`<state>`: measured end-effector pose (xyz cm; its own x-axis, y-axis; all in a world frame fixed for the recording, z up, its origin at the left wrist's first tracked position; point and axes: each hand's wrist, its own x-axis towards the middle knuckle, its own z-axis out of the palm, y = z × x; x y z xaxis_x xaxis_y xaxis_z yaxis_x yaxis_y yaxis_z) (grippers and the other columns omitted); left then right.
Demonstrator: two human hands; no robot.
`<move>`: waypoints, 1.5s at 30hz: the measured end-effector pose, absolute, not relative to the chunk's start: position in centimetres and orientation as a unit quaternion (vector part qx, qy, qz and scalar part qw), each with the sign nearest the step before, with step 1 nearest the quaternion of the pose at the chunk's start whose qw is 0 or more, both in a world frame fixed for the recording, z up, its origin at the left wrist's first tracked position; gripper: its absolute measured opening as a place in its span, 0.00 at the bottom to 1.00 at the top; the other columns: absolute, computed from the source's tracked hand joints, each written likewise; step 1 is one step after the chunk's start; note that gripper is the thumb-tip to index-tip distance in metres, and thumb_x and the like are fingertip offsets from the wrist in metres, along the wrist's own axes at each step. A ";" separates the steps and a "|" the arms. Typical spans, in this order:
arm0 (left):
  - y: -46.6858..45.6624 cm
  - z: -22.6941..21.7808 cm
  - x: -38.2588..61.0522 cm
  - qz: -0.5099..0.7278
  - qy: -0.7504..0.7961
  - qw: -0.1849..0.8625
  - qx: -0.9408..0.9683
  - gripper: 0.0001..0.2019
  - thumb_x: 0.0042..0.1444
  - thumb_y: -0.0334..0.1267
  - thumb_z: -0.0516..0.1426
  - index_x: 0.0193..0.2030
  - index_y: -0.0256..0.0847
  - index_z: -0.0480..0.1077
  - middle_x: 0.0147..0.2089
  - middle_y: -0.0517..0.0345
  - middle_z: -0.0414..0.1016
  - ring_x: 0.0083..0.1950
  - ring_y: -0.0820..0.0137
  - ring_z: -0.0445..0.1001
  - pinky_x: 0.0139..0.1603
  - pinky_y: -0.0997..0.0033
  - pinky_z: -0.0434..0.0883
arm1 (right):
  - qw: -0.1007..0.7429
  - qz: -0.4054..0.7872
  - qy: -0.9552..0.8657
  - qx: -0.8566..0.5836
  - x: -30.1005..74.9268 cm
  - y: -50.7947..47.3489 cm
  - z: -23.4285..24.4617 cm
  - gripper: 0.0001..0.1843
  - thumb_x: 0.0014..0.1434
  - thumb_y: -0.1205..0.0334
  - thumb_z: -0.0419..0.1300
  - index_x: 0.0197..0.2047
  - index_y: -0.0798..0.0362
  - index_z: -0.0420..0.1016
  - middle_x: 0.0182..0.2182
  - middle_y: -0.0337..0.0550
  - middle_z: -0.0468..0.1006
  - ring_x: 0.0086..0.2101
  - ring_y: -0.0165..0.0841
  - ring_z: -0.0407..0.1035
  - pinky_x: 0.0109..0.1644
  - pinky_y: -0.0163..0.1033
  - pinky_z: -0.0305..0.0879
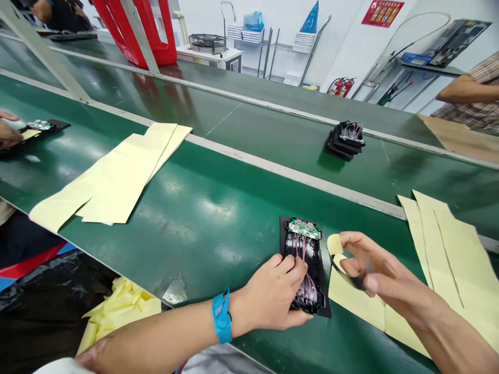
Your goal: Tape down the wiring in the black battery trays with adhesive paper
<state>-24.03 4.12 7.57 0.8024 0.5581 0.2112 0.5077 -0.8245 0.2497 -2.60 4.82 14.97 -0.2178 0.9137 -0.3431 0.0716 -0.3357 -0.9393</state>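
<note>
A black tray-like device [312,267] with a green circuit board and pink wires lies on the green belt [202,213] near the front edge. My left hand [276,296], with a blue wristband, grips its left side, fingers curled onto the wires. My right hand [374,270] hovers just to the right of it, pinching a curled yellow backing strip [336,246] with a dark strip under it. Under that hand lies a yellow paper sheet [356,301].
Yellow sheets [113,176] lie at left and more yellow sheets [444,244] at right. A stack of black devices [345,140] sits on the far belt. Another person's hand [8,132] works at far left; a person's arm [463,88] shows at far right. Crumpled yellow paper [117,306] fills a bag below.
</note>
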 end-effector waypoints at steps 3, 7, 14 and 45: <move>4.2 7.5 -24.0 0.139 0.283 0.085 0.945 0.31 0.56 0.56 0.46 0.55 0.28 0.60 0.56 0.48 0.63 0.52 0.62 0.59 0.51 0.63 0.59 | 0.250 0.597 -0.548 -0.530 -1.9 3.9 15.5 0.46 0.35 0.47 0.73 0.55 0.40 0.58 0.27 0.34 0.62 0.20 0.26 0.49 0.21 0.33 0.43; 4.2 7.4 -23.9 0.150 0.279 0.091 0.944 0.28 0.56 0.57 0.47 0.51 0.32 0.63 0.52 0.50 0.65 0.48 0.63 0.61 0.47 0.63 0.59 | 0.199 0.550 -0.623 -0.519 -1.0 2.6 16.1 0.48 0.41 0.44 0.68 0.61 0.41 0.51 0.19 0.31 0.57 0.19 0.32 0.52 0.20 0.36 0.48; 4.1 7.5 -24.0 0.146 0.281 0.076 0.946 0.32 0.57 0.57 0.45 0.54 0.28 0.61 0.55 0.48 0.64 0.51 0.62 0.59 0.48 0.63 0.59 | 0.425 0.475 -0.461 -0.618 -3.2 2.7 16.9 0.15 0.44 0.50 0.68 0.32 0.44 0.70 0.33 0.40 0.73 0.21 0.30 0.62 0.20 0.35 0.59; 3.7 6.9 -23.6 0.178 0.283 0.067 0.940 0.24 0.57 0.53 0.47 0.46 0.32 0.64 0.44 0.52 0.68 0.51 0.61 0.61 0.43 0.64 0.58 | 0.138 0.263 -0.661 -0.689 -6.6 8.3 10.6 0.16 0.52 0.45 0.54 0.24 0.47 0.74 0.18 0.36 0.71 0.20 0.33 0.62 0.22 0.36 0.53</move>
<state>-23.59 3.73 6.92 0.7764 0.5564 0.2962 0.5091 -0.8306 0.2258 -6.55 8.32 10.61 -0.0123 0.9836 -0.1799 0.8386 -0.0878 -0.5377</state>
